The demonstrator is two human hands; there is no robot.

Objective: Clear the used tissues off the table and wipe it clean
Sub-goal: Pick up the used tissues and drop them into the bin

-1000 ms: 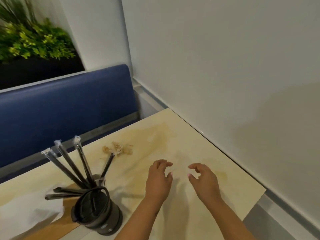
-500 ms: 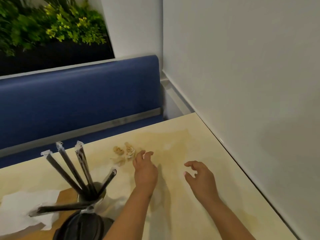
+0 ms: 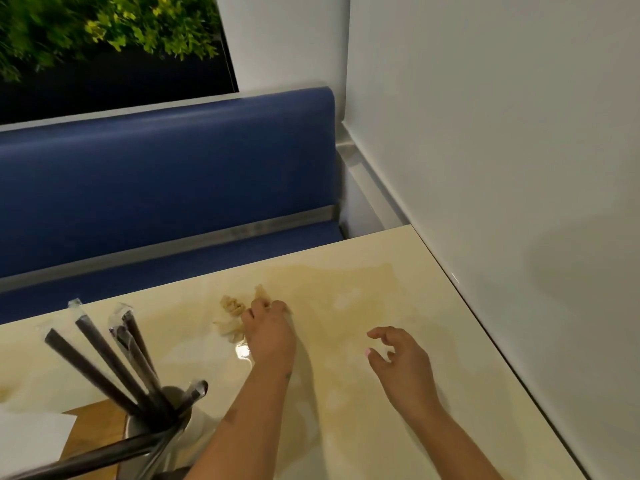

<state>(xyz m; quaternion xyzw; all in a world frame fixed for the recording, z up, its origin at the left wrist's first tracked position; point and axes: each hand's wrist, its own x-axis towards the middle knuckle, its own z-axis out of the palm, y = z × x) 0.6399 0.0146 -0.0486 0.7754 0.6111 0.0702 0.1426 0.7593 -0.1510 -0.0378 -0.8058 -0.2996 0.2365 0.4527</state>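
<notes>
Small crumpled, brown-stained used tissues (image 3: 231, 315) lie near the far edge of the cream table (image 3: 433, 393). My left hand (image 3: 270, 336) rests on them, fingertips curled over the right-hand piece, touching it; a firm grip cannot be made out. My right hand (image 3: 398, 358) hovers over the tabletop further right, fingers apart and empty. A wide pale brown stain (image 3: 346, 285) spreads on the table beyond both hands.
A metal cup holding several wrapped black straws (image 3: 114, 355) stands at the near left. A white paper napkin (image 3: 31, 441) lies on a wooden board (image 3: 93, 431) at the left edge. A blue bench (image 3: 166, 174) lies beyond the table; a white wall (image 3: 502, 168) runs along the right.
My left hand has moved forward and left onto the stained tissues. My right hand stayed about where it was. The view has shifted closer to the far edge.
</notes>
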